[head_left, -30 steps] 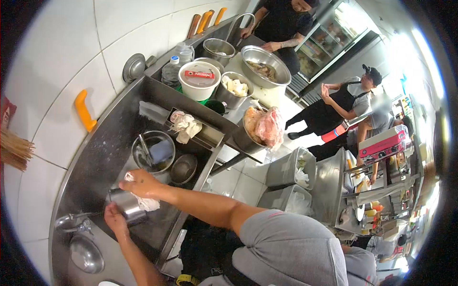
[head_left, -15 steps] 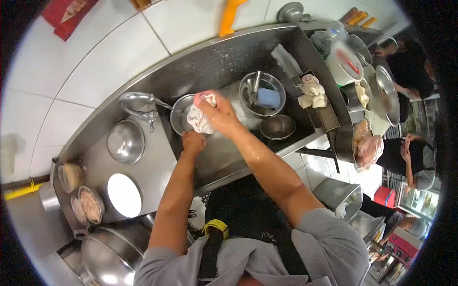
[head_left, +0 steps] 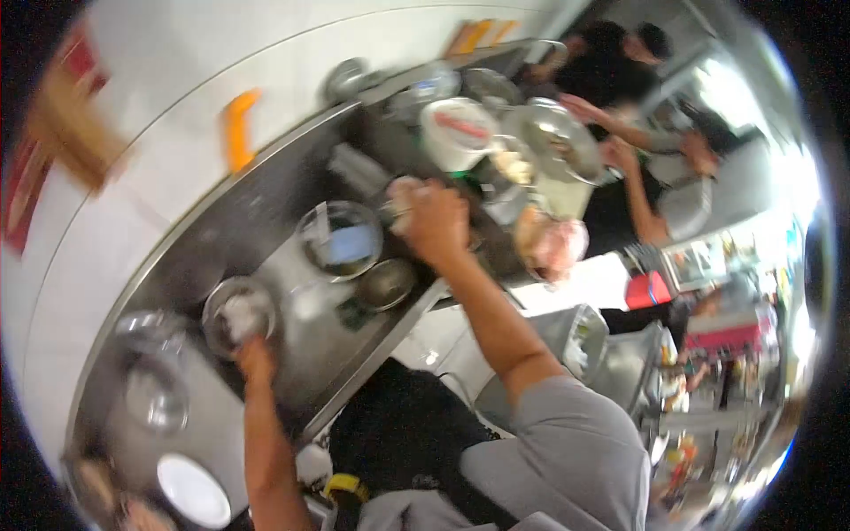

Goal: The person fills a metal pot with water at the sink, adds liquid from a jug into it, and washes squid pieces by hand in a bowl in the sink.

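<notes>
My left hand [head_left: 255, 357] grips the near rim of a round metal bowl [head_left: 273, 310], its fingers blurred. In that bowl lies a soft whitish clump [head_left: 239, 317], too smeared to name. My right hand [head_left: 438, 219] reaches across the sink to a pale, bunched thing [head_left: 403, 196] at the narrow metal tray and touches it. Those fingers are mostly hidden behind the hand's back, so whether they are closed on it does not show. Between my hands stands a clear bowl [head_left: 372, 237] with a blue block [head_left: 351, 245] in it, beside a small dark bowl [head_left: 387, 285].
A tap [head_left: 146, 329], a metal bowl [head_left: 159, 403] and a white plate [head_left: 193, 489] are at the left. A white tub [head_left: 456, 133], a wide metal pan [head_left: 562, 142] and pink meat [head_left: 560, 248] stand at the right. Other people [head_left: 620, 80] work beyond.
My right hand has left the whitish clump and moved right to the tray. The clump now lies in the bowl at my left hand. The view has swung right and blurred.
</notes>
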The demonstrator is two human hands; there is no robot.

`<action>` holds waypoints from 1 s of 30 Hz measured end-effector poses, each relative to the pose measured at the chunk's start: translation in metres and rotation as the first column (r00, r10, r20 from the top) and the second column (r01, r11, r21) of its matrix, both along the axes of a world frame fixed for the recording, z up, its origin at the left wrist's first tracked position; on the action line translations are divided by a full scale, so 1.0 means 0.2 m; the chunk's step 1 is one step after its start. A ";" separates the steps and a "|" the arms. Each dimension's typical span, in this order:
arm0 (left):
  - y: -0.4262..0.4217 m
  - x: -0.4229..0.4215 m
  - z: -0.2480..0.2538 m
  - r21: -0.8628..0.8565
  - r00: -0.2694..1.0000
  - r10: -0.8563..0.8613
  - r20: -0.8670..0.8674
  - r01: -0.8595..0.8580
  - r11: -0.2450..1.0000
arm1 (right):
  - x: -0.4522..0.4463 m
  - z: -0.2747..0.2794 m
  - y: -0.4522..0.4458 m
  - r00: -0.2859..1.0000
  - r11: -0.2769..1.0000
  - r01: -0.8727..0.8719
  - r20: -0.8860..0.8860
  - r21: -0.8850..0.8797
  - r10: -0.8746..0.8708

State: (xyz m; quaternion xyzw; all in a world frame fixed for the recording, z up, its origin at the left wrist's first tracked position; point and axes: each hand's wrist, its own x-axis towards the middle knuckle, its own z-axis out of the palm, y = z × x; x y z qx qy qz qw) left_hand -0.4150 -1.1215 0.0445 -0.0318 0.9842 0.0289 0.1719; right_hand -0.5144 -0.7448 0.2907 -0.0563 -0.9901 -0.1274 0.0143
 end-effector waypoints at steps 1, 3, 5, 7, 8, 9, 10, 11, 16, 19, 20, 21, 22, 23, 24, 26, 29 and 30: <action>0.02 0.01 0.06 0.126 0.994 0.036 -0.103 -0.023 0.992 | 0.01 -0.16 0.08 0.964 0.988 -0.111 -0.232 0.105 0.133; -0.08 -0.01 -0.23 0.381 0.982 0.128 -0.139 -0.066 0.922 | 0.03 -0.08 0.08 0.955 0.972 -0.236 -0.187 -0.018 0.228; -0.06 0.00 -0.05 0.369 0.986 0.071 -0.149 -0.011 0.929 | 0.02 -0.10 0.12 0.958 0.968 -0.246 -0.165 -0.049 0.235; -0.01 0.04 0.10 0.175 0.980 -0.014 -0.196 0.049 0.983 | -0.04 -0.20 0.14 0.957 0.960 -0.245 -0.193 -0.137 0.217; -0.02 0.01 0.07 0.135 1.000 0.010 -0.028 -0.006 0.991 | -0.06 -0.19 0.15 0.960 0.946 -0.229 -0.214 -0.231 0.180; -0.02 0.03 0.10 0.183 0.988 -0.006 -0.156 0.035 0.983 | -0.07 -0.20 0.19 0.924 0.900 -0.311 -0.320 -0.304 0.211; -0.02 0.05 0.10 0.208 0.979 0.001 -0.202 0.042 0.977 | -0.12 -0.22 0.23 0.907 0.905 -0.322 -0.365 -0.278 0.211; -0.02 0.06 0.10 0.234 0.969 0.005 -0.248 0.054 0.971 | -0.12 -0.18 0.25 0.853 0.844 -0.394 -0.487 -0.363 0.188; 0.01 0.03 0.16 0.208 0.987 0.045 -0.157 -0.011 0.978 | -0.15 0.08 0.29 0.756 0.745 -0.475 -0.651 -0.468 0.074; 0.00 0.04 0.11 0.191 0.977 0.047 -0.208 -0.006 0.982 | -0.15 0.23 0.27 0.791 0.718 -0.414 -0.612 -0.560 -0.020; -0.01 0.04 0.11 0.198 0.981 0.051 -0.188 -0.013 0.980 | -0.14 0.28 0.24 0.783 0.687 -0.424 -0.620 -0.590 -0.049; -0.01 0.03 0.11 0.202 0.984 0.055 -0.168 -0.020 0.979 | -0.12 0.33 0.20 0.777 0.654 -0.432 -0.625 -0.621 -0.080; -0.01 0.02 0.10 0.284 0.984 0.098 -0.151 -0.051 0.957 | -0.09 0.39 0.16 0.773 0.617 -0.439 -0.625 -0.653 -0.112; -0.01 0.02 0.10 0.358 0.981 0.147 -0.128 -0.093 0.929 | -0.06 0.45 0.11 0.773 0.620 -0.454 -0.629 -0.640 -0.084; -0.01 0.01 0.10 0.468 0.960 0.158 -0.233 -0.032 0.883 | -0.04 0.50 0.04 0.777 0.607 -0.475 -0.627 -0.637 -0.049; -0.05 -0.03 0.04 0.731 0.925 0.293 -0.242 -0.025 0.682 | -0.02 0.50 -0.11 0.857 0.363 -0.470 -0.514 -0.804 -0.028; -0.06 -0.11 0.02 0.975 0.726 0.656 0.207 -0.207 -0.079 | 0.05 0.36 -0.45 0.920 0.096 -0.388 -0.379 -0.917 0.105; -0.09 -0.14 0.06 0.919 0.642 0.657 0.395 -0.280 -0.278 | 0.06 0.26 -0.57 0.925 0.037 -0.350 -0.339 -0.936 0.171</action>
